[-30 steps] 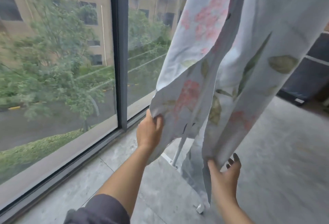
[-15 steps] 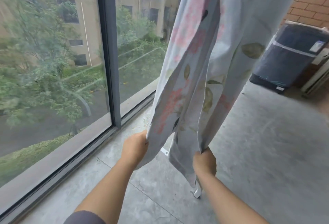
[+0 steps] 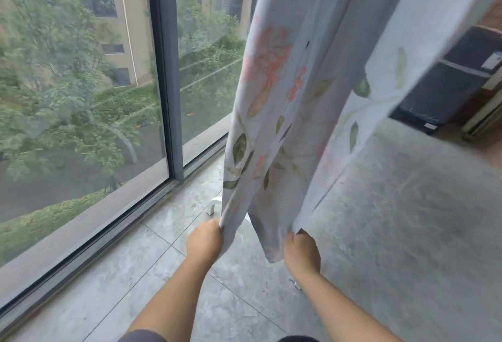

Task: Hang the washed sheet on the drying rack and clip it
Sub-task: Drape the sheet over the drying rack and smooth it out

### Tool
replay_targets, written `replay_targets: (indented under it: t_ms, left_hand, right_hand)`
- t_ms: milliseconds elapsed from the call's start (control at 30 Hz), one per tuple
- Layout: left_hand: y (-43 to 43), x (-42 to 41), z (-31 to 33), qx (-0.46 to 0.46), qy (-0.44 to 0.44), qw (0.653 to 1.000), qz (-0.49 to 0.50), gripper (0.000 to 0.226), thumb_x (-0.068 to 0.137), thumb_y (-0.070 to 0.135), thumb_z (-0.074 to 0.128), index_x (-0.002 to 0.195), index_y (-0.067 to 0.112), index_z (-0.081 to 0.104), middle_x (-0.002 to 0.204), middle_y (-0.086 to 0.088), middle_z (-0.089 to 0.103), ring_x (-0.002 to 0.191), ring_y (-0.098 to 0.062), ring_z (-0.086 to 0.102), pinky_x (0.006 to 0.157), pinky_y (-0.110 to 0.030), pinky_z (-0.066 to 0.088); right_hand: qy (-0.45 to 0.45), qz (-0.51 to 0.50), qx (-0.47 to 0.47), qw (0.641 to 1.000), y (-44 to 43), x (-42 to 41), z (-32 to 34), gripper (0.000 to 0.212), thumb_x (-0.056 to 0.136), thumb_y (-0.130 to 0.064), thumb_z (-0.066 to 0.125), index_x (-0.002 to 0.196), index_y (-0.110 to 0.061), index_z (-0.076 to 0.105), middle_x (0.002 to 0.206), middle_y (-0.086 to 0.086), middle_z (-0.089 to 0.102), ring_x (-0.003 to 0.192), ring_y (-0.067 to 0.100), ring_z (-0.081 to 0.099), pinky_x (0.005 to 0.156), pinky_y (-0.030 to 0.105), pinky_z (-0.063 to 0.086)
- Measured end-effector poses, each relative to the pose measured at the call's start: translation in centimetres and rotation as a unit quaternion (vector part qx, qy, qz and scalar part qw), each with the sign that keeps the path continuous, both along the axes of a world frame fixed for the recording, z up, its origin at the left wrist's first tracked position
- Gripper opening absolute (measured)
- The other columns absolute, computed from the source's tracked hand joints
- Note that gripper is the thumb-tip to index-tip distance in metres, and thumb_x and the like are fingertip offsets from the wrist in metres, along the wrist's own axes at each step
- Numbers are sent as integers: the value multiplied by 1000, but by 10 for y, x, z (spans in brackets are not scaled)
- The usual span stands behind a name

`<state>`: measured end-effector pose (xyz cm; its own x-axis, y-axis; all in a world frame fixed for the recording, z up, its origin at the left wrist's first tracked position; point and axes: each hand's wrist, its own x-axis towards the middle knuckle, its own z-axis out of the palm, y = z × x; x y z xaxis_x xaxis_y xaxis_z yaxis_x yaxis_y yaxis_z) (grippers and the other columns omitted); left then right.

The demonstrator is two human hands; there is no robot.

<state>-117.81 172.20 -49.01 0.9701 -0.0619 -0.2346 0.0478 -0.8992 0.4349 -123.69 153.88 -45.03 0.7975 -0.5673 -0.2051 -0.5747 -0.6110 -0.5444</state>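
The washed sheet [image 3: 293,97], pale blue with pink flowers and green leaves, hangs down from above the frame in long folds. My left hand [image 3: 205,241] is closed on its lower left edge. My right hand [image 3: 301,252] is closed on the lower right edge, a short way apart from the left. Both hands are low, near the floor. Of the drying rack only white feet show: one [image 3: 213,204] behind the sheet's left edge, another [image 3: 296,284] by my right wrist. The rack's top and any clips are out of view.
A floor-to-ceiling window with a dark frame post [image 3: 165,69] runs along the left. A dark covered appliance [image 3: 445,83] stands at the right against a brick wall. Grey tiled floor [image 3: 407,233] spreads to the right.
Both hands have slid down the sheet towards the floor, and my right hand has closed on the edge. The view has tilted downward.
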Motion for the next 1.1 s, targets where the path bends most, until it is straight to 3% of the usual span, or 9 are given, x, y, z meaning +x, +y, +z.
replay_targets:
  t_ms: [133,300,467,567,667,800,867,933,1100]
  left_hand:
    - [-3,0,2,-14,-12,1000,23,26,84,5,37,64,20,31,66,3,39,73,-26,47,61,-30,37]
    - [-15,-7,-4,4,32,999,2,18,87,10,37,70,17,39,75,0,46,78,-28,51,65,-29,38]
    - [-17,-9,-8,-10,52,998,19,28,89,11,37,63,19,31,68,1,41,75,-27,46,64,-29,36]
    - [-16,-3,-3,-62,53,996,44,16,85,18,43,70,16,45,73,-2,53,75,-28,54,60,-30,39]
    - [-15,0,8,-108,59,991,55,16,78,24,52,93,20,50,86,-1,61,81,-25,59,61,-30,45]
    - [-11,2,34,-134,86,984,78,57,74,29,71,121,15,41,117,-6,53,103,-24,54,83,-36,49]
    - [-9,-2,60,-143,109,979,92,76,78,26,70,140,11,30,137,-9,43,117,-25,49,82,-30,45]
    - [-9,-11,94,-150,116,977,97,75,80,24,67,143,11,27,141,-8,39,117,-24,49,77,-28,44]
    - [-16,-38,210,-191,118,971,84,60,85,21,60,139,13,34,141,-4,40,101,-11,47,71,-18,42]
  right_hand:
    - [23,34,-4,999,4,-2,-5,35,99,-27,33,110,-14,64,108,13,66,99,35,61,81,35,47]
    - [-13,41,-5,999,5,-3,1,32,98,-28,35,93,-13,62,95,12,67,89,34,62,76,35,48]
    - [-65,67,52,994,-7,-4,-2,26,97,-26,35,76,-26,49,71,4,58,68,28,57,60,30,39]
    - [-58,96,105,988,-14,2,-6,23,94,-24,42,72,-29,45,60,-4,47,52,16,43,50,26,32]
    - [8,154,131,979,-20,10,-2,5,83,-24,54,88,-24,54,77,-4,55,63,13,50,55,24,39]
    - [181,273,24,944,-40,22,8,51,81,-21,53,131,-15,45,127,3,46,111,22,52,82,24,44]
    - [209,241,23,947,-51,25,27,56,77,-34,52,131,-18,47,130,3,50,111,23,55,89,29,48]
    - [210,219,25,953,-61,25,59,57,76,-40,54,129,-19,48,128,3,55,111,24,57,90,31,49]
    - [206,256,-48,943,-75,15,177,65,87,-20,48,147,-18,22,137,9,44,119,27,51,88,32,45]
